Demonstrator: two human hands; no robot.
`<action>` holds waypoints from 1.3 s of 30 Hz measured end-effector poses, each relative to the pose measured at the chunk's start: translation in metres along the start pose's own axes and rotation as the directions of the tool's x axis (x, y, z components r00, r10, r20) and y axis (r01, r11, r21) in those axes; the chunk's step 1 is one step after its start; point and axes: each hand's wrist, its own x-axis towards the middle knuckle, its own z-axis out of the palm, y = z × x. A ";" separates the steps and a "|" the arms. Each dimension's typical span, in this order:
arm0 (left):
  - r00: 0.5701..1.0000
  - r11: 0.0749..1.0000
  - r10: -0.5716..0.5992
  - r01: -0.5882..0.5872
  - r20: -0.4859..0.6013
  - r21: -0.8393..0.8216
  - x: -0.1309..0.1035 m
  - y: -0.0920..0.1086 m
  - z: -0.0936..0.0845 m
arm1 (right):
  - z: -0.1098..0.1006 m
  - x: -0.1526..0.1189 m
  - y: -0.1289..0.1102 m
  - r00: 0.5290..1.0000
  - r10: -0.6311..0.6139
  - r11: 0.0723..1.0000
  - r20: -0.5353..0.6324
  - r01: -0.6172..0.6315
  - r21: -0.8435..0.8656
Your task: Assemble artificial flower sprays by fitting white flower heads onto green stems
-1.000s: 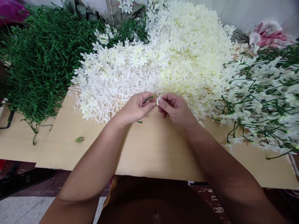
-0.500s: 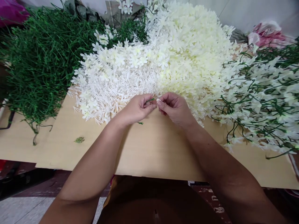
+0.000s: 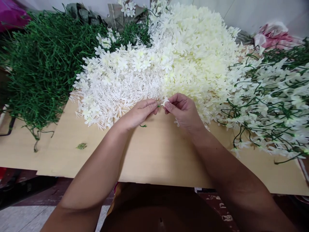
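My left hand (image 3: 140,113) pinches a thin green stem (image 3: 158,105), whose lower end pokes out below the hand over the wooden board (image 3: 154,154). My right hand (image 3: 183,111) pinches a small white flower (image 3: 165,101) right at the stem's tip, fingertips of both hands nearly touching. Both hands sit at the near edge of a big pile of loose white flowers (image 3: 125,74) and cream flowers (image 3: 198,51).
A heap of bare green stems (image 3: 41,61) fills the left. Finished green sprigs with white flowers (image 3: 272,100) lie on the right. A pink cloth (image 3: 275,35) is at the back right. A small green scrap (image 3: 81,146) lies on the board.
Both hands have drifted slightly up toward the pile. The flower in my right hand has come closer to the stem tip held by my left.
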 end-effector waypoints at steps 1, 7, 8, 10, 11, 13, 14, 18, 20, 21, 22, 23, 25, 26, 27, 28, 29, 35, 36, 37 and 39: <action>1.000 1.000 0.004 -0.004 0.005 -0.007 0.000 0.000 0.000 | 0.001 0.000 0.000 1.000 0.000 1.000 -0.009 0.000 -0.015; 1.000 0.996 -0.013 0.015 0.026 -0.088 0.000 -0.001 0.003 | 0.003 -0.001 -0.001 1.000 -0.018 0.999 -0.014 0.017 -0.042; 0.999 0.994 -0.020 0.022 0.026 -0.105 0.000 -0.001 0.003 | 0.003 -0.001 0.000 1.000 -0.018 0.999 -0.012 0.017 -0.044; 0.999 0.990 -0.031 0.034 0.020 -0.134 0.000 0.000 0.003 | 0.002 -0.001 0.001 1.000 -0.016 0.999 -0.015 0.015 -0.047; 0.999 0.989 -0.034 0.036 0.015 -0.142 0.001 0.000 0.003 | 0.002 -0.001 0.001 1.000 -0.015 0.999 -0.017 0.014 -0.046; 0.999 0.988 -0.033 0.034 0.009 -0.150 0.001 0.000 0.003 | 0.002 -0.001 0.002 1.000 -0.012 0.999 -0.011 0.012 -0.045; 1.000 0.988 -0.029 0.031 0.012 -0.152 0.001 0.000 0.003 | 0.002 0.000 0.002 1.000 -0.013 0.999 -0.004 0.013 -0.046; 1.000 0.989 -0.005 0.009 0.024 -0.147 0.002 -0.001 0.004 | 0.003 -0.001 0.003 0.999 -0.036 0.997 0.010 0.036 -0.062; 1.000 0.990 0.007 -0.005 0.016 -0.143 0.002 -0.001 0.004 | 0.003 -0.001 0.004 0.998 -0.057 0.994 0.008 0.058 -0.092; 1.000 0.990 0.014 -0.012 0.009 -0.143 0.002 -0.001 0.005 | 0.004 -0.002 0.005 0.998 -0.069 0.992 0.010 0.069 -0.109; 1.000 0.989 0.019 -0.019 0.001 -0.145 0.003 -0.001 0.006 | 0.004 -0.002 0.006 0.997 -0.080 0.989 0.010 0.080 -0.123; 1.000 0.989 0.022 -0.023 -0.006 -0.149 0.003 -0.002 0.006 | 0.005 -0.002 0.007 0.996 -0.089 0.987 0.007 0.089 -0.132; 1.000 0.988 0.020 -0.022 -0.018 -0.152 0.004 -0.003 0.008 | 0.006 -0.002 0.009 0.995 -0.095 0.987 -0.003 0.094 -0.132; 1.000 0.989 0.015 -0.018 -0.021 -0.149 0.004 -0.003 0.008 | 0.006 -0.002 0.010 0.996 -0.092 0.988 -0.009 0.090 -0.127; 1.000 0.989 0.011 -0.014 -0.023 -0.145 0.004 -0.004 0.009 | 0.007 -0.002 0.011 0.996 -0.087 0.989 -0.015 0.085 -0.118; 1.000 0.990 0.010 -0.014 -0.029 -0.140 0.005 -0.005 0.009 | 0.008 -0.002 0.012 0.997 -0.081 0.991 -0.019 0.078 -0.106; 0.999 0.991 0.010 -0.015 -0.035 -0.136 0.005 -0.006 0.010 | 0.008 -0.002 0.013 0.997 -0.073 0.993 -0.021 0.071 -0.089; 0.997 0.990 0.061 -0.067 -0.057 -0.127 0.007 -0.007 0.012 | 0.009 0.002 0.019 1.000 0.008 0.998 -0.024 -0.007 0.056; 0.996 0.989 0.073 -0.079 -0.057 -0.124 0.007 -0.007 0.013 | 0.008 0.002 0.020 0.999 0.024 0.997 -0.021 -0.023 0.076; 0.995 0.989 0.083 -0.089 -0.055 -0.121 0.007 -0.007 0.013 | 0.008 0.003 0.021 0.999 0.039 0.995 -0.016 -0.038 0.093; 0.994 0.988 0.099 -0.105 -0.053 -0.111 0.007 -0.007 0.013 | 0.006 0.005 0.022 0.998 0.063 0.991 0.000 -0.063 0.116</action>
